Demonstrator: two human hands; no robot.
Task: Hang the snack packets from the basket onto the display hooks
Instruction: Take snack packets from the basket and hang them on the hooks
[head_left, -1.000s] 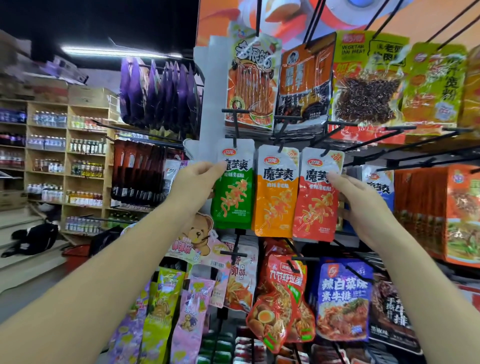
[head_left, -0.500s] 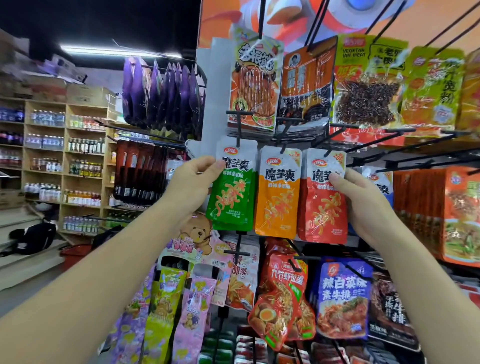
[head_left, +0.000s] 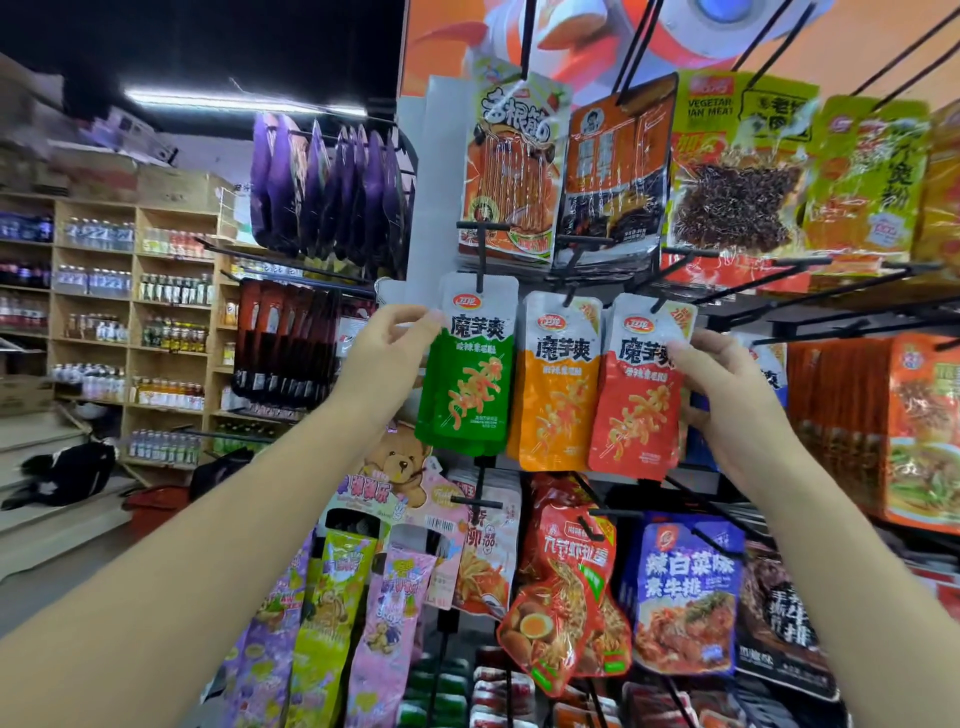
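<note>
Three snack packets hang side by side on black display hooks (head_left: 480, 244) at mid height: a green packet (head_left: 467, 384), an orange packet (head_left: 558, 389) and a red packet (head_left: 641, 400). My left hand (head_left: 387, 358) pinches the green packet's upper left edge between thumb and fingers. At the red packet's right edge, my right hand (head_left: 727, 405) grips it with the thumb on its front. The basket is not clearly in view.
Larger snack bags (head_left: 618, 166) hang above and more packets (head_left: 680, 597) below on the same rack. Bare black hooks (head_left: 831, 312) jut out to the right. Purple bags (head_left: 332, 187) hang at left. Wooden shelves (head_left: 130, 322) with bottles stand far left.
Both hands have stayed on the packets' outer edges. The green packet's bottom has swung a little to the left and the row sits slightly tilted.
</note>
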